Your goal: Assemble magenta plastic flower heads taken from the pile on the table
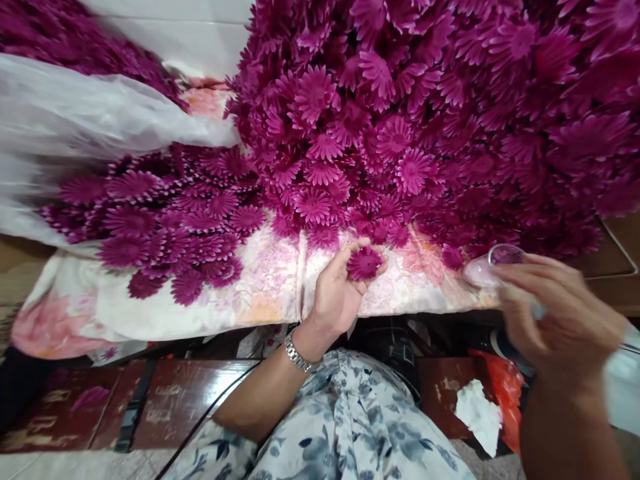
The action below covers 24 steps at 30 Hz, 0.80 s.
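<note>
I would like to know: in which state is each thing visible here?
Single flower: petals spread, held.
Left hand: palm up, holding this flower.
Right hand: blurred, holding the clear container.
Clear container: contents unclear.
Large flower pile: heaped.
Patterned cloth: spread under flowers.
Translucent plastic: wrinkled.
Watch: worn on left wrist.
White scrap: crumpled.

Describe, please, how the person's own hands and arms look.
The left hand and right hand wear no gloves. A silver metal-link band circles the left wrist. The left sleeve is whitish with a blue-grey leaf print, ending near the elbow; no right sleeve is clearly visible.
</note>
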Tool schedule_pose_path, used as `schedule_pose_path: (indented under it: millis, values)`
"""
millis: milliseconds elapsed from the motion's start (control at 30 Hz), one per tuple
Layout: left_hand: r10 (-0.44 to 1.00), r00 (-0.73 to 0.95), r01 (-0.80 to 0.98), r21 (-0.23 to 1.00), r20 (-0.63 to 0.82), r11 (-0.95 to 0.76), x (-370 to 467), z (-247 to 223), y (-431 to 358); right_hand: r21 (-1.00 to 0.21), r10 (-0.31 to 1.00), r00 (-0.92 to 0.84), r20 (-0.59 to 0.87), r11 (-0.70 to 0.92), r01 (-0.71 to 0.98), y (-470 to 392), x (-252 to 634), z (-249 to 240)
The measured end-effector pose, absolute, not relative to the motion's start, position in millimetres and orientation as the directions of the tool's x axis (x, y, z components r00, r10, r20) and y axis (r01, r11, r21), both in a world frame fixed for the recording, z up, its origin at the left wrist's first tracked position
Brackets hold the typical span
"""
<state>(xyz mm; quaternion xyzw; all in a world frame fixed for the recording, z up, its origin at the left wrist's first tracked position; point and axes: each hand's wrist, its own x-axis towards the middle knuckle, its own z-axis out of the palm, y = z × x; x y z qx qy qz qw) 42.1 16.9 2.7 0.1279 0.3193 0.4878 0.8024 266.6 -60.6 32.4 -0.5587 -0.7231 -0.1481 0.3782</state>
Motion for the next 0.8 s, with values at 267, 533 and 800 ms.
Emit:
schedule_pose_path:
  millis: [267, 533, 800]
  values:
    - [0.859, 0.342, -0.755, 0.434, -0.380, 0.492, 46.9, 2.5, 22.7, -0.434, 0.764, -0.280, 0.582, 0.583, 0.687, -32.0, 135.9, -13.0]
    - [0.885, 0.334, -0.808, 0.386, -0.323, 0.446, 40.5, 2.0, 21.4, -0.374, 0.787, -0.284, 0.548, 0.534, 0.758, -35.5, 139.9, -21.9]
    - [0.877, 0.326, -0.787, 0.413, -0.353, 0.459, 33.3, -0.9, 24.0, -0.503, 0.765, -0.231, 0.601, 0.587, 0.634, -45.7, 138.4, -11.0]
